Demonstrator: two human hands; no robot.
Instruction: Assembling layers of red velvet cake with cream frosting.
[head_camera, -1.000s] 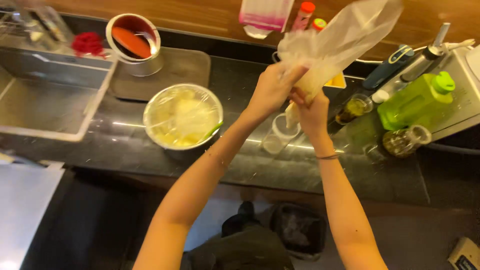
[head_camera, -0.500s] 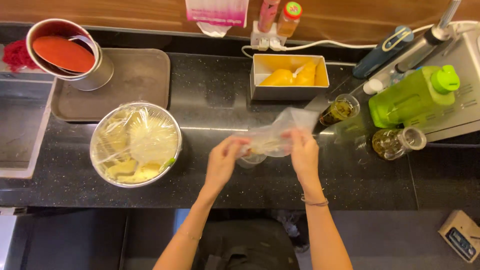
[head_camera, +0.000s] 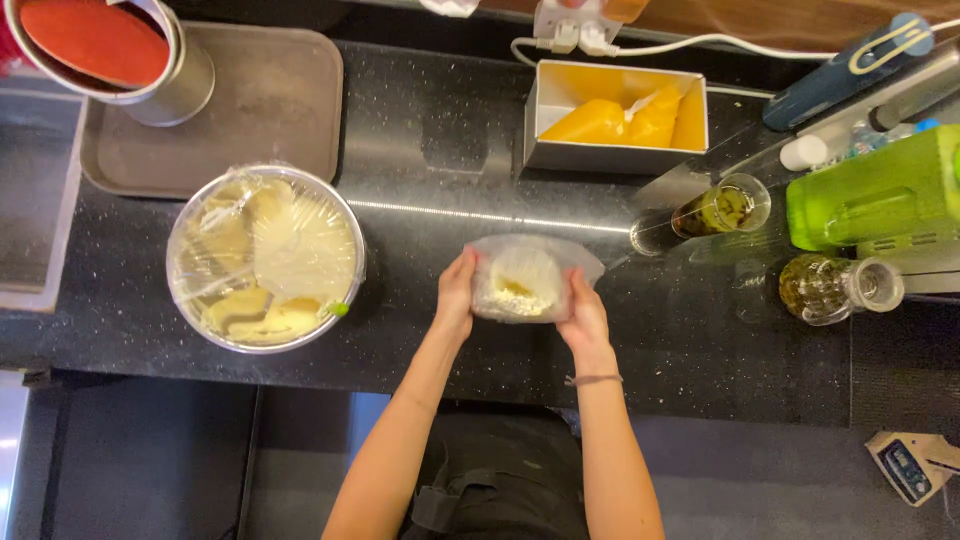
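Observation:
A clear plastic bag (head_camera: 525, 275) with pale yellow food inside lies flat on the black counter (head_camera: 430, 180). My left hand (head_camera: 458, 293) grips its left edge and my right hand (head_camera: 583, 312) grips its right edge. To the left stands a metal bowl (head_camera: 264, 258) of yellowish pieces, covered with cling film.
A steel box (head_camera: 615, 118) holding orange-filled bags sits behind the bag. Glass jars (head_camera: 722, 207) (head_camera: 838, 287) and a green bottle (head_camera: 875, 192) stand at the right. A brown tray (head_camera: 260, 100) with a metal pot (head_camera: 110, 50) of red sauce is at the back left, beside a sink (head_camera: 35, 190).
The bag was held high in the air, then lowered. Now it lies folded flat on the counter with both hands pressing its sides.

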